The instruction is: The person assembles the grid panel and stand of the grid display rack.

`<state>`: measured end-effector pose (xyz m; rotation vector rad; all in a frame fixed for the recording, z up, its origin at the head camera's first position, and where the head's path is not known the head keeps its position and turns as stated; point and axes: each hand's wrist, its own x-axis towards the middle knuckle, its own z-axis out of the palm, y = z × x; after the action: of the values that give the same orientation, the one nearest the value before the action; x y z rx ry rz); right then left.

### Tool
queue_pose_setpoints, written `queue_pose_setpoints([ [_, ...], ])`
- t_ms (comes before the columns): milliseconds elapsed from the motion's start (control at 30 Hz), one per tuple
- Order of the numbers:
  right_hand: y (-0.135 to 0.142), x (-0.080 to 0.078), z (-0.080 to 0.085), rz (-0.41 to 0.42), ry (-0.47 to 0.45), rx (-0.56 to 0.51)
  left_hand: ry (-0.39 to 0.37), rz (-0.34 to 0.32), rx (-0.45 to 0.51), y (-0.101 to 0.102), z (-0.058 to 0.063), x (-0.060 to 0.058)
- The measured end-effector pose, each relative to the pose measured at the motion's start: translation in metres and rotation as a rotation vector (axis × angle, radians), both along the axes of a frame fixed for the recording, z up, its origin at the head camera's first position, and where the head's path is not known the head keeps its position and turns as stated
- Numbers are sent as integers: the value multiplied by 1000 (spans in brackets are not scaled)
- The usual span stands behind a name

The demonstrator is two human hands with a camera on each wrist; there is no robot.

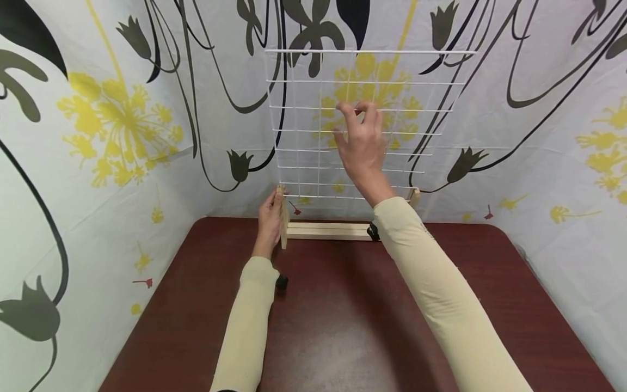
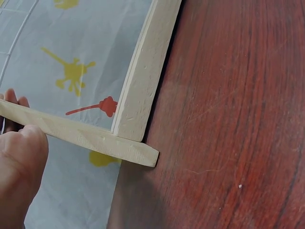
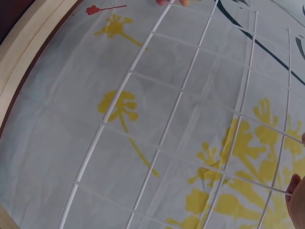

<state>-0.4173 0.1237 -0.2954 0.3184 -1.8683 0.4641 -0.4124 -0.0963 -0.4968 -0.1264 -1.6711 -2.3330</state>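
A white wire grid (image 1: 369, 51) stands tilted up above a pale wooden stand (image 1: 328, 231) at the back of the table. My left hand (image 1: 268, 220) grips the stand's left upright (image 2: 86, 133), its thumb on the near side and fingertips showing beyond it. Near the middle of the grid, my right hand (image 1: 362, 144) holds the wires with curled fingers and thumb. Only part of that hand shows at the right edge of the right wrist view, beside the wires. The stand's right upright (image 1: 414, 197) is partly behind the right forearm.
The dark red-brown table (image 1: 323, 305) has rounded back corners. Behind it and at both sides hangs a white sheet (image 1: 215, 125) printed with yellow, grey and black flowers. A small black object (image 1: 281, 283) shows at the left wrist, another (image 1: 373, 232) near the right sleeve.
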Motion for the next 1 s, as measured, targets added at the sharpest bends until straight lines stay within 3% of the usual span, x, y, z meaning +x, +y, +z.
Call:
queue_pose_setpoints([
  [267,-2,-2,-7,-7,-16,11,-9,-10,29,2,-1,-2],
  [600,-3,-3,-9,-13,-33,27,1,-76,-87,-7,1,0],
  [767,-3,-3,-9,-11,-50,27,-22,-147,-134,-15,9,2],
  [867,-4,-4,-8,-8,-52,27,-26,-150,-166,-22,18,4],
  [1000,-4,-4,-8,-2,-54,26,88,-97,-253,-23,35,1],
])
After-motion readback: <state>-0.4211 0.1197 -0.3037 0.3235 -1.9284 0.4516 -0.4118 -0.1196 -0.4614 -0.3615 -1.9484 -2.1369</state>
